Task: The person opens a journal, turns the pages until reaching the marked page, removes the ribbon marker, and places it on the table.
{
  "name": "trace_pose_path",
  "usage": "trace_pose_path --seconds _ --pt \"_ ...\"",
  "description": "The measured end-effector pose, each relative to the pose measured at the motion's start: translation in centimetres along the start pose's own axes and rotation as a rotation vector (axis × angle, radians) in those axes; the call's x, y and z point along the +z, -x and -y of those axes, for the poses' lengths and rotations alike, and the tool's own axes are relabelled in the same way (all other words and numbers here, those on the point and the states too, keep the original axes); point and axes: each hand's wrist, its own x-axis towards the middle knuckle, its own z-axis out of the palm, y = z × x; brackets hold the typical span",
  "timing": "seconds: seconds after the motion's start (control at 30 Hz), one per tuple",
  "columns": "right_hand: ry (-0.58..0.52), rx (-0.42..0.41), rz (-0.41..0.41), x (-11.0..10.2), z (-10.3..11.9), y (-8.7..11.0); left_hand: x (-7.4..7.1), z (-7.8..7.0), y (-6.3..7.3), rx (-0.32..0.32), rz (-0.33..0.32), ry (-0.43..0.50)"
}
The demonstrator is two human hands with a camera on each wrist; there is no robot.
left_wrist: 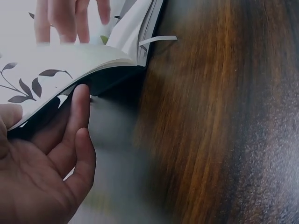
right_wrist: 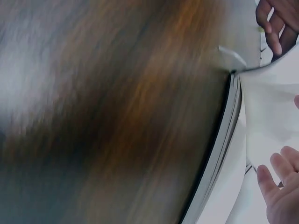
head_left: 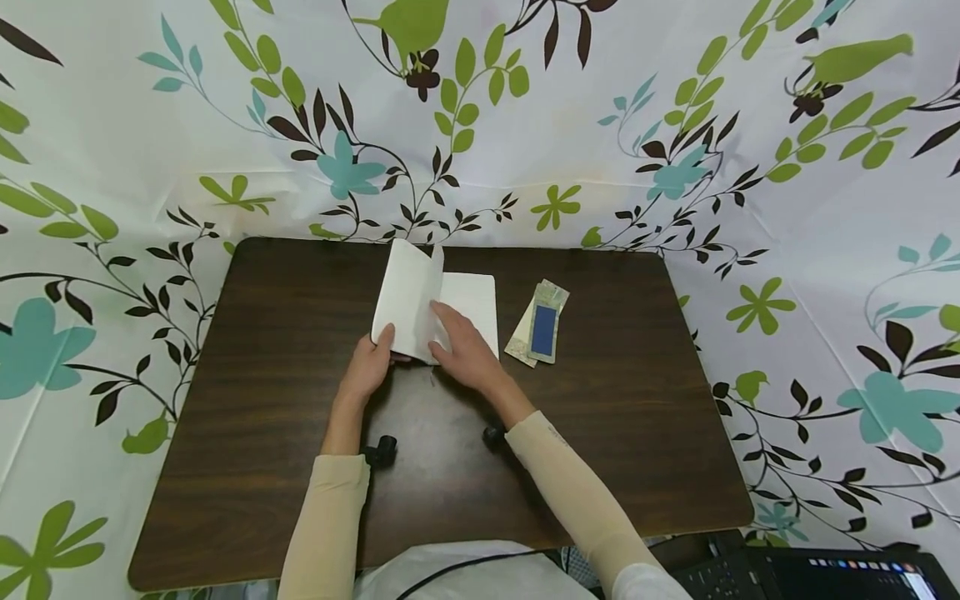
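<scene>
An open notebook (head_left: 408, 304) with blank white pages and a dark cover lies toward the back of the table. Its left side is lifted and tilted, and one page curves up near the middle. My left hand (head_left: 367, 367) grips the left edge, thumb on the page and fingers under the dark cover (left_wrist: 112, 79). Over the inner part of the pages is my right hand (head_left: 468, 350); in the right wrist view its fingers (right_wrist: 282, 163) are spread beside the white paper. A thin white ribbon (left_wrist: 161, 38) sticks out at the spine end. The flat right page (head_left: 480, 292) is partly covered by the right hand.
Right of the notebook, thin pale-green printed pieces (head_left: 521, 333) overlap, one bearing a dark blue rectangle (head_left: 543, 330). The brown wooden table (head_left: 637, 442) meets a leaf-patterned curtain (head_left: 555, 158) behind. A laptop (head_left: 712, 575) is at the lower right.
</scene>
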Motion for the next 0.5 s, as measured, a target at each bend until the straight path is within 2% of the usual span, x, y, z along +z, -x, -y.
trace_pose_path --seconds 0.2,0.27,0.43,0.5 --pt "0.063 -0.081 0.038 0.7 0.9 0.1 0.4 0.1 -0.2 0.021 -0.039 -0.034" --pt "0.07 -0.094 0.044 1.0 0.9 0.1 0.6 0.1 -0.2 0.025 -0.032 -0.033" --pt "0.059 -0.101 0.044 1.3 0.7 0.3 0.5 -0.2 -0.1 0.057 -0.002 0.027" --pt "0.052 -0.101 0.046 1.3 0.8 0.4 0.5 -0.2 0.0 0.074 -0.015 0.039"
